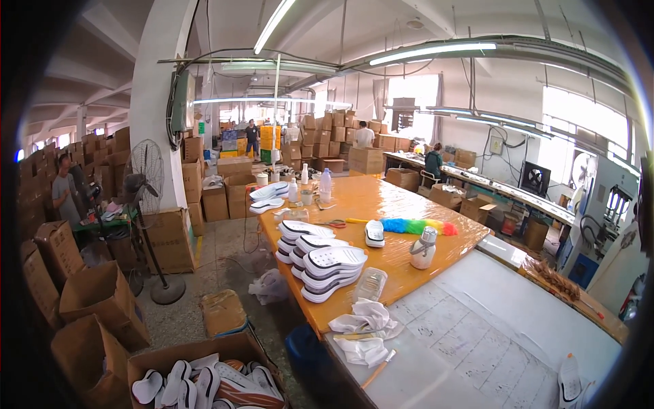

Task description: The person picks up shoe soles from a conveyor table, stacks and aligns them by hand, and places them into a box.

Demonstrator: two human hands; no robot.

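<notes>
Neither of my hands shows in the head view. White shoe soles [334, 259] are piled at the left side of an orange-topped table [398, 198]. A single sole [374, 234] sits apart, beside a rainbow-coloured duster [415, 225]. To its right stands a white bottle with a grey top [423, 250]. Nearer lie a clear plastic tray [370, 282] and crumpled white cloths [363, 326]. A thin brush [379, 369] rests on the pale near surface. Red-handled pliers [333, 223] lie behind the pile. More soles [569, 382] are at the lower right, partly cut off.
An open carton [253, 346] full of soles is at the lower left, near other cartons [102, 303]. A standing fan [151, 204] is at the left. Plastic bottles [325, 185] and a few soles [267, 196] occupy the table's far end. People work farther back.
</notes>
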